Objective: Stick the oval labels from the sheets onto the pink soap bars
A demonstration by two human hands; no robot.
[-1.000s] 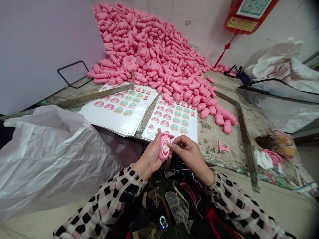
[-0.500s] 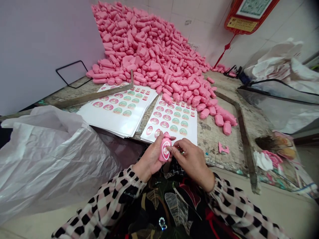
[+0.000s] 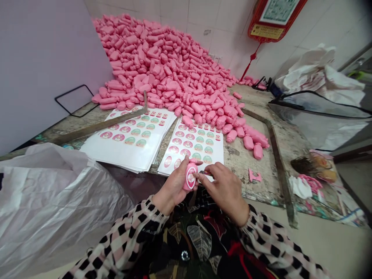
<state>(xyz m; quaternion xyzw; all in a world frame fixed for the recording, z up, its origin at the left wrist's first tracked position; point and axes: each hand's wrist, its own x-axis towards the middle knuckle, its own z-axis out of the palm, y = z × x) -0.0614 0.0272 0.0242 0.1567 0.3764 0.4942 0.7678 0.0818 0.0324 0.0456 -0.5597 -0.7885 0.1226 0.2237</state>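
Observation:
A small pink bottle [image 3: 191, 176] with an oval pink-and-white label on its face is held in my left hand [image 3: 174, 186], fingers wrapped round it. My right hand [image 3: 225, 186] is pinched close to the bottle's right side, its thumb tip at the label. Between its fingers is a small dark thin object [image 3: 205, 173], too small to name. Just beyond the hands lies a sticker sheet [image 3: 215, 155] with pink and green labels. A second stack of sheets [image 3: 128, 155] lies to its left.
A large heap of pink bottles [image 3: 162, 69] covers the table's back. Wooden strips [image 3: 279, 155] lie at right and left. A white plastic bag [image 3: 58, 201] stands at the left, a clear zip bag [image 3: 319, 120] at the right. One pink scrap [image 3: 255, 175] lies on the table.
The view has shifted, so the table things appear slightly further left and lower. My left hand still holds the bottle, now turned slightly, and my right hand remains at the label.

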